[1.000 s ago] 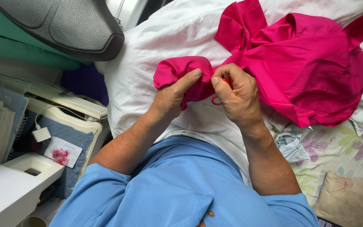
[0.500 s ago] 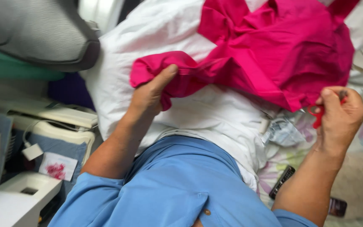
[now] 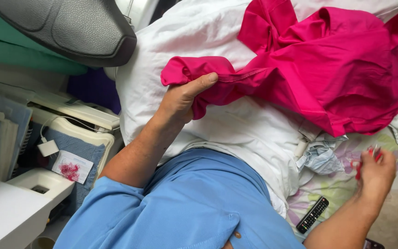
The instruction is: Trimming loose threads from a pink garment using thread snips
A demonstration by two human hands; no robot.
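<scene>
Nearest the camera is the person's blue shirt (image 3: pixel 185 207), filling the lower middle of the view. Just to its right a black remote control (image 3: pixel 313 215) lies on the floral bedsheet (image 3: pixel 332 184).

The right hand (image 3: pixel 375 173) has come away from the cloth since a second ago, when both hands met at the sleeve. It now sits low at the right, well apart from the garment, over the floral sheet. Its fingers are pinched around a small red-handled tool (image 3: pixel 365 161), perhaps thread snips; it is too small to tell for sure. So the two-handed work at the sleeve has paused, and only one hand keeps the cloth.

The left hand (image 3: pixel 180 99) has stayed on the magenta garment (image 3: pixel 328 74). Its fingers are clenched on the sleeve end, the thumb laid flat along the hem. The garment lies spread over a white pillow (image 3: pixel 194 41), most of it bunched toward the upper right.

At the left stands a white machine (image 3: pixel 5 207). Beyond it, a small white rectangular card (image 3: pixel 71 167) with a pink-red patch rests against blue cloth, and a small white square plug (image 3: pixel 48 148) hangs on a thin cord just above it. Farthest off, a dark grey textured seat (image 3: pixel 70 27) juts over green cloth at the upper left.
</scene>
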